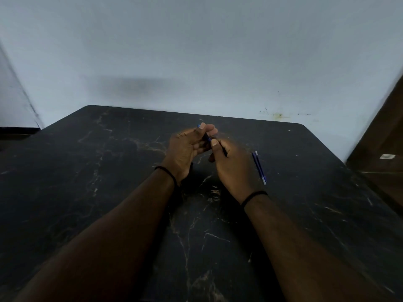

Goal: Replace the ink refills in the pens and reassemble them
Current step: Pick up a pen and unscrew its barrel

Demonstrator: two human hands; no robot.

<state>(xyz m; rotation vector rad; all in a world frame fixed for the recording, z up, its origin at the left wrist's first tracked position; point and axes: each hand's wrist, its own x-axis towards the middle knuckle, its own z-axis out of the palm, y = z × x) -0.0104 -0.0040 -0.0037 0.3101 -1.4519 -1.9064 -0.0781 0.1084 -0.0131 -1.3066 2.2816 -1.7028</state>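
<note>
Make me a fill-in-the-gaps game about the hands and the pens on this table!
1. Both hands, the left hand and the right hand, hold one blue ____ between them.
2. Two thin blue refills lie on the table beside the ____ hand.
3. Each wrist wears a black ____.
4. The table top is ____ with pale veins.

Missing words: pen; right; band; black

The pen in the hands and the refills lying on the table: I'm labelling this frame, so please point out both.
pen (pixel 207 138), head view, on the blue stretch between the two thumbs.
refills (pixel 259 167), head view, on the middle of the thin blue tubes.
</note>
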